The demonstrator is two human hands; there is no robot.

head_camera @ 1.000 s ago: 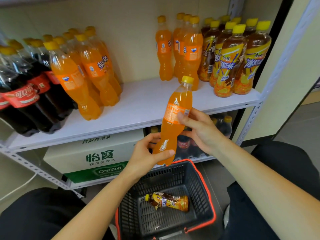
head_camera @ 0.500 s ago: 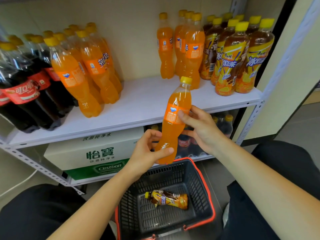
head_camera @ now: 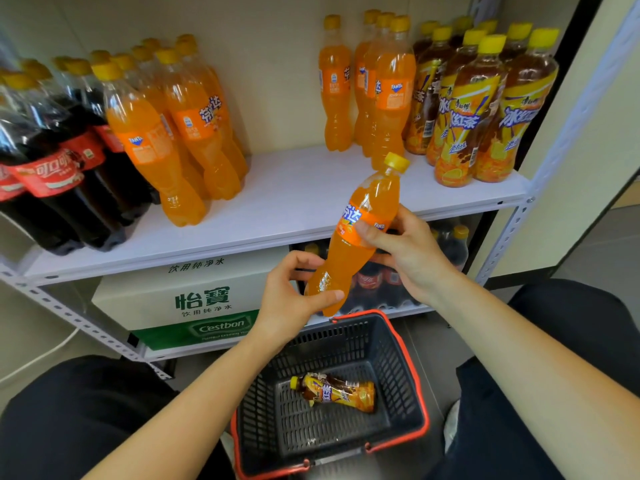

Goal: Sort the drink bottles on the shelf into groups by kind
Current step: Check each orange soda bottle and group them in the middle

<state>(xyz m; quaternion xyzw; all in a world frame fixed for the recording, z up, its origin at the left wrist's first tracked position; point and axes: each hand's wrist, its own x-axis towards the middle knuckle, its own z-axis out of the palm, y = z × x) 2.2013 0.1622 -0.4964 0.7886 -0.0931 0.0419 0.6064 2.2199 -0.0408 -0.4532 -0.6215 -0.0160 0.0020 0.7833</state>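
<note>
Orange soda bottle (head_camera: 372, 199) tilted further, label twisted round, in front of the shelf (head_camera: 294, 202); left hand (head_camera: 291, 296) gripped its base, right hand (head_camera: 412, 251) its label. Shelving likely next.

Left hand (head_camera: 289, 299) and right hand (head_camera: 412, 251) gripping tilted orange soda bottle (head_camera: 360, 233), above basket (head_camera: 412, 368)

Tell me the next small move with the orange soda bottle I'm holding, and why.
Probably lift the orange soda bottle onto the bare stretch of shelf and stand it beside the nearer orange soda cluster. The left hand and right hand both grip it, tilted, in front of the shelf edge, and same-kind bottles stand just above it, next to the iced tea bottles.
</note>
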